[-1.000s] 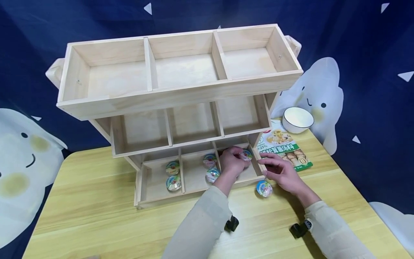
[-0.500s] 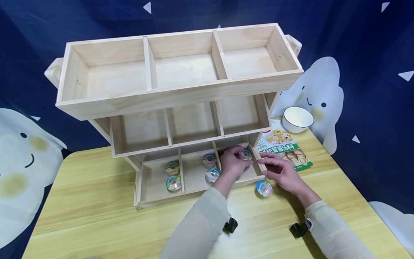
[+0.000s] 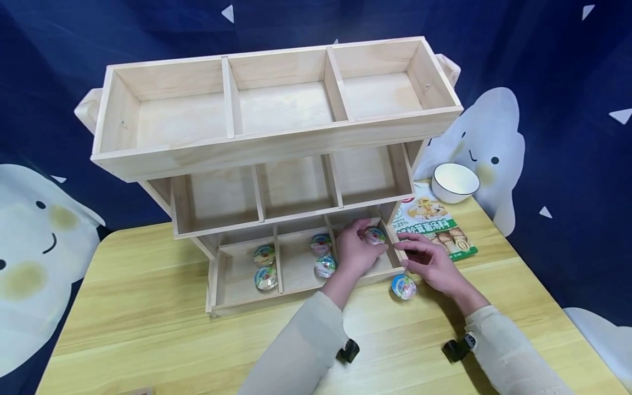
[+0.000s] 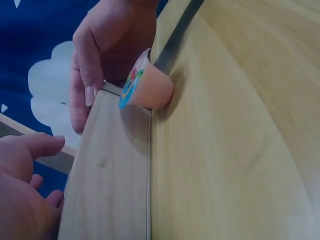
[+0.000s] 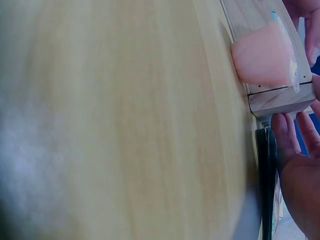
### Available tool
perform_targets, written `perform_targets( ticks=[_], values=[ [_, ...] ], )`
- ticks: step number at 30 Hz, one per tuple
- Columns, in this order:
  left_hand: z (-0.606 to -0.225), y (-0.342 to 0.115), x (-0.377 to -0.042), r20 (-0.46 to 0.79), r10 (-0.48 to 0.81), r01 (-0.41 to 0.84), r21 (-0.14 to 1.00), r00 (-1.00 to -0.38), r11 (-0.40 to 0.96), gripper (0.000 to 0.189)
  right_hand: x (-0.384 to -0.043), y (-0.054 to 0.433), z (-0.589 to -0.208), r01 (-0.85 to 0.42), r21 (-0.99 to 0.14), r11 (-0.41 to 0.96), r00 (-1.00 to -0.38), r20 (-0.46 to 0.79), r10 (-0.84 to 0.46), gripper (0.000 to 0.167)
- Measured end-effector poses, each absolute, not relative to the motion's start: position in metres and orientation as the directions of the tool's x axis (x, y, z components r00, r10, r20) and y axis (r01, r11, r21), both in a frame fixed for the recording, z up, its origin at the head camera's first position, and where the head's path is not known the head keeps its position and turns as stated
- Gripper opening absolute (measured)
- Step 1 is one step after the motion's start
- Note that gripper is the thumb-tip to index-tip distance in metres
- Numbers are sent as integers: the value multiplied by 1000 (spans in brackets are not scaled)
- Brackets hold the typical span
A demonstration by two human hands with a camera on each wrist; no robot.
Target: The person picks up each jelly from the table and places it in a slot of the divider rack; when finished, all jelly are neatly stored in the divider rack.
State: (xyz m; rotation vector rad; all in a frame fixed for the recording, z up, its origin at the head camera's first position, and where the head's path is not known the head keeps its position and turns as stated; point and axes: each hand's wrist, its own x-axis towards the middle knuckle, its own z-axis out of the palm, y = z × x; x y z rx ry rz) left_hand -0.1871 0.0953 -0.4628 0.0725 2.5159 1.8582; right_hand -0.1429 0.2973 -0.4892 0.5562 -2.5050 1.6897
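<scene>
My left hand (image 3: 354, 249) is inside the right compartment of the bottom tier, with thumb and fingers bent around a small jelly cup (image 3: 375, 236). In the left wrist view the front board hides that cup, and the left hand (image 4: 22, 185) shows behind the board. Relaxed fingers of my right hand (image 3: 432, 262) touch the outer side wall of this tier. A pink jelly cup (image 5: 265, 55) with a blue-edged lid lies on the table against the front board. Two jelly cups (image 3: 265, 278) sit in the left compartment and two more jelly cups (image 3: 325, 266) in the middle one.
The three-tier wooden shelf (image 3: 276, 147) overhangs the hands, each tier split into three compartments. A green-and-white food packet (image 3: 439, 225) lies right of it, near a white bowl (image 3: 454, 182). The wooden table (image 3: 148, 329) ends at a blue patterned curtain.
My left hand has shifted slightly right over the last second, its wrist turning a little, and the cup's lid shows more fully. The right hand has stayed at the side wall.
</scene>
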Motion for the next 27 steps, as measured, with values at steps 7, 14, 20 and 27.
perform_targets(
  ticks=[7, 14, 20, 27],
  values=[
    [-452, 89, -168, 106, 67, 117, 974, -992, 196, 66, -144, 297, -490, -335, -886, 322, -931, 258, -258, 35],
    [-447, 82, -137, 232, 100, 246, 955, -968, 168, 58, -144, 298, -491, -333, -887, 320, -932, 256, -258, 35],
    [-441, 76, -105, 182, 144, 204, 966, -973, 157, 56, -144, 299, -491, -336, -884, 326, -931, 258, -258, 35],
    [-447, 76, -80, 104, 179, 129, 982, -978, 136, 53, -143, 298, -490, -337, -882, 328, -930, 258, -263, 35]
  ],
)
